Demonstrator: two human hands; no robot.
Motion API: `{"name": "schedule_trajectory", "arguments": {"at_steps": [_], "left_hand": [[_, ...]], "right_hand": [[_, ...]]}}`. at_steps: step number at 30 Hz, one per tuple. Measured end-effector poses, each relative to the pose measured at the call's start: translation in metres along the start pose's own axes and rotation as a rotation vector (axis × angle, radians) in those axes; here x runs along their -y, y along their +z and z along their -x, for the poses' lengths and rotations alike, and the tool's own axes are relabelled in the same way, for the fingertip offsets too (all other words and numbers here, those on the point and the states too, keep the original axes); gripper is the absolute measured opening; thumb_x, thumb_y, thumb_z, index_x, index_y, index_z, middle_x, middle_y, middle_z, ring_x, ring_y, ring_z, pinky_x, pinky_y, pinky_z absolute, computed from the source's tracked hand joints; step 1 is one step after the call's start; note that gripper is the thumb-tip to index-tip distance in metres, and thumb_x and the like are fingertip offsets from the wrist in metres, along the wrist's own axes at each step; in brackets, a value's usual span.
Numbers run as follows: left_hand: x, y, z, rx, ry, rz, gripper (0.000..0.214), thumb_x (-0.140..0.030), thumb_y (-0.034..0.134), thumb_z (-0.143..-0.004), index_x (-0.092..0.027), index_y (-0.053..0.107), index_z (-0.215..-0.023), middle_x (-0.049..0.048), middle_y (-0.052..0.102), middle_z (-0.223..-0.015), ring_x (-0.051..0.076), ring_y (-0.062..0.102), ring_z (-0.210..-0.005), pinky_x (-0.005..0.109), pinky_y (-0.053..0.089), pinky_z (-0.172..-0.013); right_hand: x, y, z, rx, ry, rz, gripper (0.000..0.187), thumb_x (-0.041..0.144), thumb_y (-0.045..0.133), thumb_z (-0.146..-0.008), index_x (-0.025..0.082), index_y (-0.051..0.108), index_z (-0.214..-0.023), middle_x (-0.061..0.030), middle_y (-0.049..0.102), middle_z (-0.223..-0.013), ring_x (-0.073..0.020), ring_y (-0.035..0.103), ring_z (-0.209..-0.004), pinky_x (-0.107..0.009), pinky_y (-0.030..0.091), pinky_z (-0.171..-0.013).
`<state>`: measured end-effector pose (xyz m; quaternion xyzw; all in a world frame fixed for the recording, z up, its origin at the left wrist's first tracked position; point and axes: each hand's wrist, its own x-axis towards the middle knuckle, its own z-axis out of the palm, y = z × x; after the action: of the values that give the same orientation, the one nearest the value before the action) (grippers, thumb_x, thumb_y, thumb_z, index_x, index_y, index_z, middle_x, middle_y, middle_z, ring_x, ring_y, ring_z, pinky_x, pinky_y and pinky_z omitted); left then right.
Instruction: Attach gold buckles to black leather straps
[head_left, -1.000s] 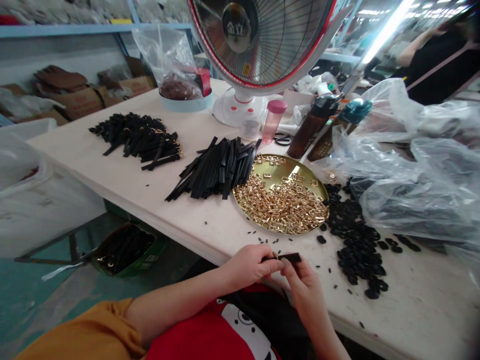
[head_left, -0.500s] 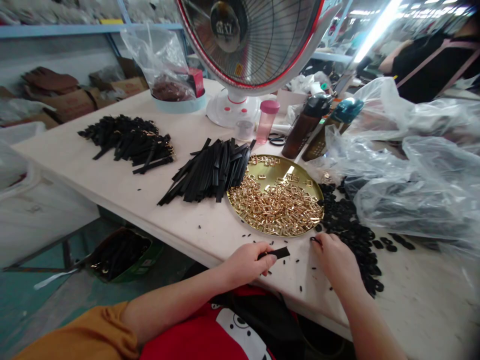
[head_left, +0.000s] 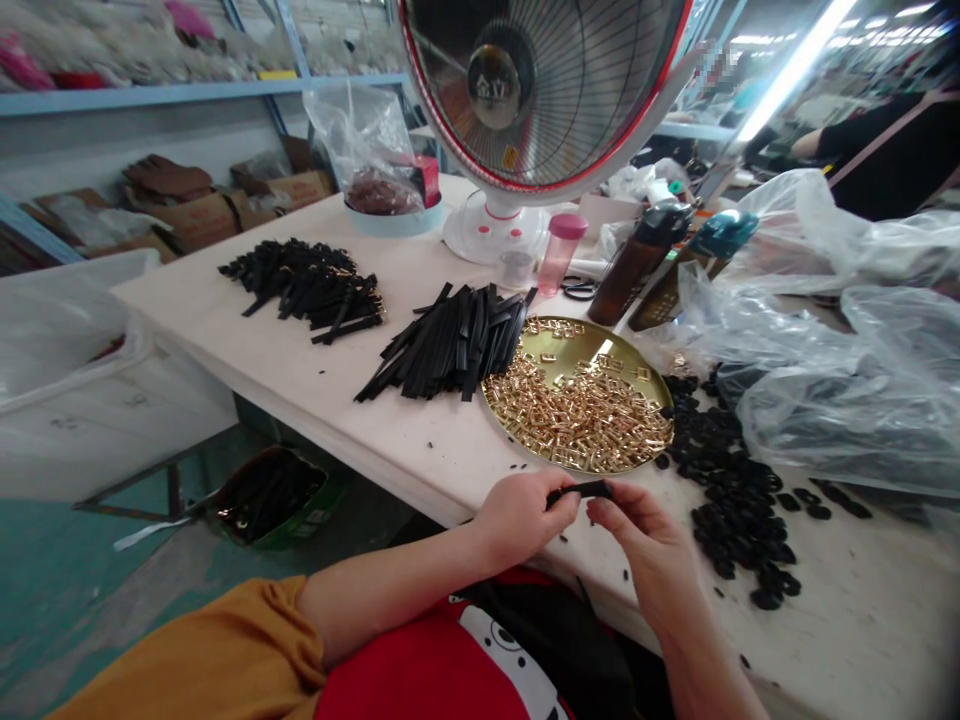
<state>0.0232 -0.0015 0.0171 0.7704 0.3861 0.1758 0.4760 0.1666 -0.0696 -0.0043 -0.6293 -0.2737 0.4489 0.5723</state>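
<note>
My left hand (head_left: 525,515) is closed in a pinch around a short black strap (head_left: 586,489) above the table's front edge. The strap's free end points right, into the fingertips of my right hand (head_left: 651,535). Those fingers are closed at that end, on what looks like a small black loop (head_left: 604,488), mostly hidden by them. Just beyond both hands lies a round gold tray (head_left: 559,368) heaped with small gold buckles (head_left: 585,420). To the right of my right hand spreads a pile of black loops (head_left: 739,500). Loose black straps (head_left: 450,345) lie left of the tray.
A second heap of black straps (head_left: 307,285) with gold fittings sits farther left. A round fan heater (head_left: 499,235), a pink-lidded cup (head_left: 561,255) and dark bottles (head_left: 634,265) stand behind the tray. Plastic bags (head_left: 847,420) cover the right side. A person (head_left: 892,150) is at the far right.
My right hand has come left from beside the loop pile, bringing a small black loop to the strap's end. My left hand still holds the strap. The camera view has shifted slightly left.
</note>
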Motion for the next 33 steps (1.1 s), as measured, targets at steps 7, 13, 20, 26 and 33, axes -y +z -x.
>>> {"name": "schedule_trajectory", "arguments": {"at_steps": [7,13,20,26,33], "left_hand": [[0.004,0.003,0.010,0.021,-0.001,-0.055,0.024,-0.029,0.039,-0.082,-0.019,0.060,-0.085,-0.0013,0.060,-0.072,0.011,0.052,-0.065,0.019,0.035,-0.058],[0.008,0.002,0.010,0.184,-0.043,0.006,0.025,-0.032,0.041,-0.080,-0.017,0.061,-0.080,-0.0029,0.054,-0.061,0.010,0.046,-0.057,0.020,0.029,-0.052],[0.001,0.002,0.002,0.244,-0.103,0.016,0.024,-0.032,0.042,-0.078,-0.016,0.061,-0.077,-0.0030,0.053,-0.057,0.010,0.045,-0.056,0.020,0.028,-0.052],[0.006,0.005,-0.001,0.226,-0.109,-0.016,0.025,-0.030,0.040,-0.079,-0.016,0.061,-0.080,-0.0027,0.053,-0.057,0.010,0.045,-0.056,0.020,0.030,-0.052],[0.008,0.009,0.003,0.210,-0.013,-0.035,0.021,-0.027,0.040,-0.080,-0.016,0.057,-0.086,0.0027,0.061,-0.079,0.014,0.053,-0.072,0.023,0.039,-0.064]], "right_hand": [[-0.014,0.006,0.007,-0.078,0.086,-0.209,0.022,0.034,0.074,-0.061,0.020,0.060,-0.071,0.0033,0.061,-0.068,-0.0106,0.058,-0.063,-0.025,0.049,-0.067],[-0.024,0.003,0.009,-0.158,-0.058,0.059,0.024,0.042,0.063,-0.070,0.019,0.060,-0.075,0.0006,0.060,-0.066,-0.0129,0.055,-0.060,-0.027,0.046,-0.061],[-0.024,-0.008,0.006,-0.078,-0.126,0.330,0.028,0.043,0.060,-0.071,0.020,0.065,-0.086,-0.0043,0.066,-0.081,-0.0196,0.058,-0.076,-0.037,0.045,-0.075],[-0.029,0.000,0.006,-0.072,0.112,-0.133,0.023,0.039,0.068,-0.066,0.021,0.064,-0.080,0.0014,0.061,-0.070,-0.0118,0.055,-0.061,-0.027,0.046,-0.064],[-0.030,0.006,0.014,0.016,0.264,-0.325,0.018,0.034,0.069,-0.066,0.023,0.060,-0.076,0.0028,0.062,-0.072,-0.0118,0.056,-0.062,-0.025,0.047,-0.060]]}}
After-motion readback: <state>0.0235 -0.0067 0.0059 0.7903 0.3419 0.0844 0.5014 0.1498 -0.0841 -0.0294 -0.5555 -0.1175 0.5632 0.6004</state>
